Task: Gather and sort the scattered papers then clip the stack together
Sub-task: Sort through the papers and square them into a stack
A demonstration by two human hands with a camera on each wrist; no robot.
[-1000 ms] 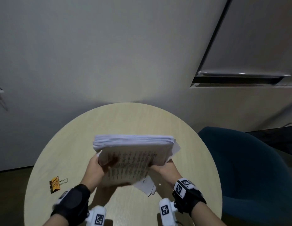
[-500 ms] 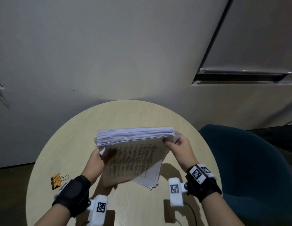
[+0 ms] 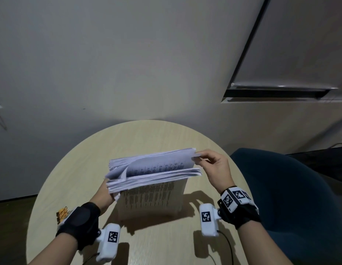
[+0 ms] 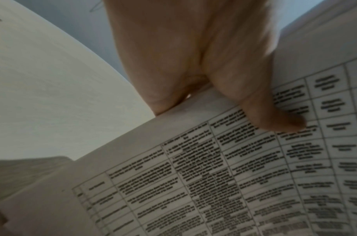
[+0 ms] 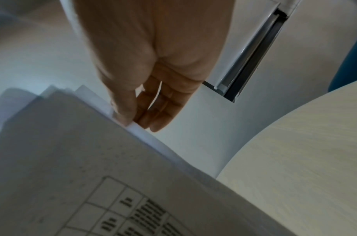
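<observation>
- Head view: the stack [image 3: 153, 180] stands on edge on the round table [image 3: 74, 169]. The left hand [image 3: 103, 196] grips its left side; the right hand [image 3: 214, 167] pinches the top right corner of some sheets, fanning them apart. Orange clips [image 3: 61, 212] lie near the left wrist.
- Left wrist: the thumb [image 4: 274, 115] presses a printed table on the front sheet, fingers behind the stack.
- Right wrist: thumb and fingertips [image 5: 151, 121] pinch the sheets' edge.
</observation>
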